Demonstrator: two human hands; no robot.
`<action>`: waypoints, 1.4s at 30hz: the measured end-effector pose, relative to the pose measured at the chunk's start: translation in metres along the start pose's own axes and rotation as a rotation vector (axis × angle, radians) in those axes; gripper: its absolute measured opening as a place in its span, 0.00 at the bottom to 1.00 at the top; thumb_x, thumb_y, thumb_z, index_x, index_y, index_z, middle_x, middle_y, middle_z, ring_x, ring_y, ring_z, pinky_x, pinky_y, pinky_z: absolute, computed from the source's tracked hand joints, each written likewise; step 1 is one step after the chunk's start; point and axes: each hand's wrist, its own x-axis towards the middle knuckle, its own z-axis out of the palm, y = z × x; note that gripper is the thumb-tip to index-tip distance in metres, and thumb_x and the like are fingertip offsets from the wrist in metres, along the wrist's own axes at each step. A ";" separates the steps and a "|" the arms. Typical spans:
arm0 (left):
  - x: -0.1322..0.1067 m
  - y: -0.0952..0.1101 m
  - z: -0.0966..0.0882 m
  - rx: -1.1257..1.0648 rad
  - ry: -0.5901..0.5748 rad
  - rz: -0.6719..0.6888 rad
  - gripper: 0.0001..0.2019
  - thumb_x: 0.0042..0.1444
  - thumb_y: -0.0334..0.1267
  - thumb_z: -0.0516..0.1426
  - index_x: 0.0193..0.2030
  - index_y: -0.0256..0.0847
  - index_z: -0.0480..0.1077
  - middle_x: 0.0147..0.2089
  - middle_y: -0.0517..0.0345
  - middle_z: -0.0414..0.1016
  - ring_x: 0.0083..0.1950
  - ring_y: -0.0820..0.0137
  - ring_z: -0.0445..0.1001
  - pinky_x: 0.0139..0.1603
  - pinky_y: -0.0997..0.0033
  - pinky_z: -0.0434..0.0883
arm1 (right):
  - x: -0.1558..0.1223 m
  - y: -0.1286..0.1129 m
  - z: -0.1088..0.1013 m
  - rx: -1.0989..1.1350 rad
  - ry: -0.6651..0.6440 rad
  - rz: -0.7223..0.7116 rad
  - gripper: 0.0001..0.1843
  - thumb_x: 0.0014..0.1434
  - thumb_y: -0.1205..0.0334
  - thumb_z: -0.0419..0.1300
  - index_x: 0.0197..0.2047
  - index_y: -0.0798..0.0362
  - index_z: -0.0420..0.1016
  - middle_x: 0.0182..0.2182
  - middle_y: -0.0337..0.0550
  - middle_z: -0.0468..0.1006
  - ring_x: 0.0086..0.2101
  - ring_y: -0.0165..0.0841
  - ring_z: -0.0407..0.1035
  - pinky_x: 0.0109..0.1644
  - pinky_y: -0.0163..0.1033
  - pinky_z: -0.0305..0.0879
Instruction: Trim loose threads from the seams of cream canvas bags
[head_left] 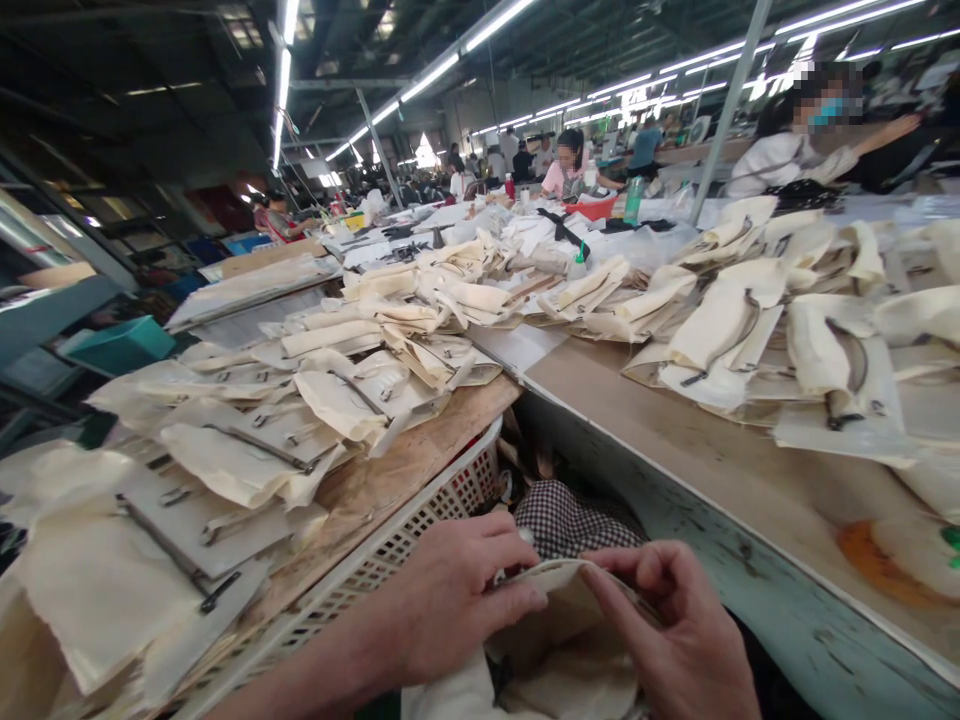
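Observation:
At the bottom of the view my left hand [450, 590] and my right hand [675, 630] both pinch the folded edge of a cream fabric piece [559, 640] held low between two tables. Fingers of both hands are closed on that edge. More of the same cream cloth hangs below the hands. A checked black-and-white fabric [562, 520] lies just behind the piece, beside a white plastic basket [420, 530].
The left table [405, 450] holds rows of cream fabric pieces clamped in metal clips [255, 445]. The right table [675, 420] carries similar stacks [742, 320]. Seated people [570, 165] work at far tables. A teal bin [120, 345] stands at the left.

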 end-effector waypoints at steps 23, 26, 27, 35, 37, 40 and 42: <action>0.044 -0.008 0.008 -0.061 -0.070 0.235 0.12 0.63 0.41 0.57 0.32 0.37 0.75 0.32 0.60 0.72 0.33 0.74 0.69 0.33 0.78 0.62 | 0.002 -0.004 0.000 -0.060 -0.083 -0.030 0.20 0.56 0.51 0.66 0.26 0.48 0.59 0.33 0.43 0.83 0.35 0.35 0.77 0.41 0.35 0.73; 0.050 -0.006 0.008 0.001 -0.098 0.250 0.13 0.64 0.40 0.54 0.32 0.38 0.74 0.31 0.60 0.72 0.33 0.74 0.69 0.34 0.78 0.61 | 0.009 -0.005 -0.002 -0.071 -0.120 -0.046 0.16 0.58 0.50 0.64 0.28 0.49 0.64 0.36 0.45 0.83 0.37 0.36 0.78 0.42 0.36 0.73; 0.052 -0.006 0.008 0.021 -0.096 0.254 0.13 0.65 0.38 0.52 0.33 0.38 0.74 0.32 0.59 0.72 0.33 0.73 0.69 0.35 0.77 0.61 | 0.012 -0.005 -0.003 -0.082 -0.133 -0.047 0.15 0.59 0.49 0.63 0.31 0.49 0.66 0.37 0.45 0.83 0.38 0.36 0.78 0.43 0.36 0.74; 0.076 -0.018 0.002 -0.019 -0.005 0.072 0.14 0.59 0.36 0.51 0.24 0.37 0.70 0.23 0.62 0.68 0.27 0.74 0.61 0.28 0.75 0.56 | 0.007 -0.013 -0.006 -0.498 -0.025 -0.504 0.18 0.64 0.49 0.56 0.53 0.45 0.75 0.50 0.45 0.80 0.50 0.43 0.74 0.57 0.46 0.69; 0.084 -0.022 0.000 -0.032 0.014 0.046 0.13 0.58 0.35 0.51 0.25 0.37 0.71 0.23 0.62 0.68 0.27 0.74 0.62 0.28 0.75 0.56 | -0.004 -0.013 0.004 -0.410 -0.146 -0.586 0.20 0.63 0.41 0.54 0.48 0.41 0.79 0.42 0.42 0.83 0.44 0.43 0.77 0.56 0.46 0.70; 0.100 -0.024 -0.003 -0.071 0.035 0.002 0.10 0.54 0.34 0.52 0.26 0.36 0.71 0.23 0.61 0.69 0.28 0.73 0.64 0.27 0.75 0.57 | -0.008 -0.013 0.017 -0.291 -0.227 -0.532 0.27 0.59 0.31 0.51 0.41 0.41 0.81 0.32 0.39 0.83 0.37 0.41 0.78 0.56 0.46 0.70; 0.109 -0.022 -0.006 -0.111 0.036 -0.031 0.08 0.51 0.33 0.52 0.25 0.36 0.70 0.23 0.61 0.69 0.27 0.72 0.66 0.26 0.75 0.58 | 0.003 -0.016 0.016 -0.188 -0.168 -0.369 0.29 0.59 0.31 0.50 0.36 0.45 0.80 0.27 0.39 0.81 0.31 0.39 0.77 0.48 0.43 0.73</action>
